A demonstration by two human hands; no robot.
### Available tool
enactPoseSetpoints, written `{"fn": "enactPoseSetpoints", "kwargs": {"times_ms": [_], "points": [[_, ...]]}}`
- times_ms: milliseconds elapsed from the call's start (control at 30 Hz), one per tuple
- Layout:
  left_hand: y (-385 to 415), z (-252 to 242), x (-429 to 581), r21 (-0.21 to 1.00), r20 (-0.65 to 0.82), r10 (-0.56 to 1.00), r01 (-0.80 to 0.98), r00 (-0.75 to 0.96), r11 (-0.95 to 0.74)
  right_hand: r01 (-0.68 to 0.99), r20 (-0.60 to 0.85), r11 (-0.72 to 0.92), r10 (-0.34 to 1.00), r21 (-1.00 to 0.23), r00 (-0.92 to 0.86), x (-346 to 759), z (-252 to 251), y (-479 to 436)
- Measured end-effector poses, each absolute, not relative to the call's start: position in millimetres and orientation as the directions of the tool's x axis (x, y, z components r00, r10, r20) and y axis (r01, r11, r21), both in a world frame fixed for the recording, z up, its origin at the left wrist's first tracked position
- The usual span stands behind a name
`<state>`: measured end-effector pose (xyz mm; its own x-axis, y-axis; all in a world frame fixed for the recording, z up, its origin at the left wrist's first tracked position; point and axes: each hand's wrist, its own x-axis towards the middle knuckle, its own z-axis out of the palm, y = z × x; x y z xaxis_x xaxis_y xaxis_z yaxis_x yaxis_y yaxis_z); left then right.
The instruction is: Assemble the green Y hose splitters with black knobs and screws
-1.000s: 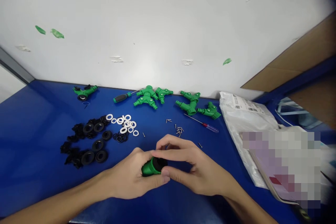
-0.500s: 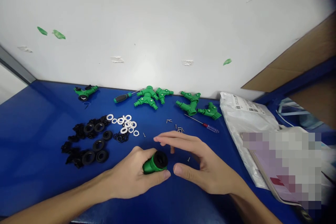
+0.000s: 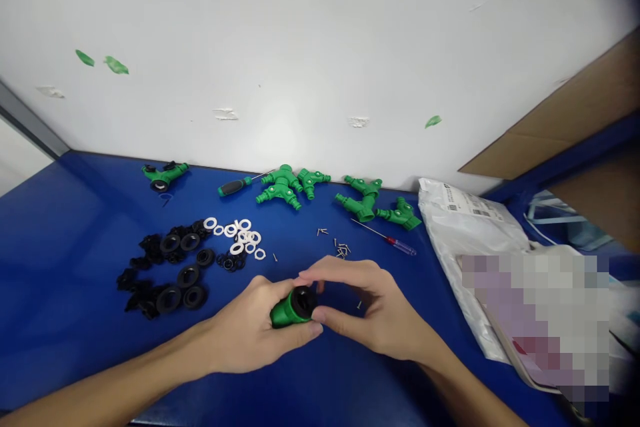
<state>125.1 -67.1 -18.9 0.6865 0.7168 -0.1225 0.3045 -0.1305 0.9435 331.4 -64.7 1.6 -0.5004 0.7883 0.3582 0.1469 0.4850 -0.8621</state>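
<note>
Above the bench [image 3: 320, 390], head view: left hand [image 3: 250, 330] has its grip clamped around the green fitting [image 3: 284, 313]; right hand [image 3: 380, 307] has thumb and fingertips spread at the fitting's mouth, pinching or not, can't tell. Likely trouble: uneven thumb pressure tilting the black ring [image 3: 299, 308]; slack left grip letting the fitting twist. Fitting's body lies mostly inside that grip, ringed mouth projecting toward the right hand.

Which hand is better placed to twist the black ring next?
Probably the right hand: its thumb is at the black ring, while the left hand is busy holding the green part.
</note>
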Motion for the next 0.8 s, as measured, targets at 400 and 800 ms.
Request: {"fn": "enactPoseSetpoints", "kwargs": {"times_ms": [400, 800], "points": [[-67, -22, 123, 0.942, -0.085, 0.731, 0.293, 0.677, -0.162, 0.088, 0.398, 0.501, 0.771, -0.861, -0.497, 326, -6, -69], [-67, -27, 123, 0.938, -0.032, 0.744, 0.276, 0.668, -0.207, 0.222, 0.313, 0.473, 0.803, -0.853, -0.507, 328, -6, -70]]}}
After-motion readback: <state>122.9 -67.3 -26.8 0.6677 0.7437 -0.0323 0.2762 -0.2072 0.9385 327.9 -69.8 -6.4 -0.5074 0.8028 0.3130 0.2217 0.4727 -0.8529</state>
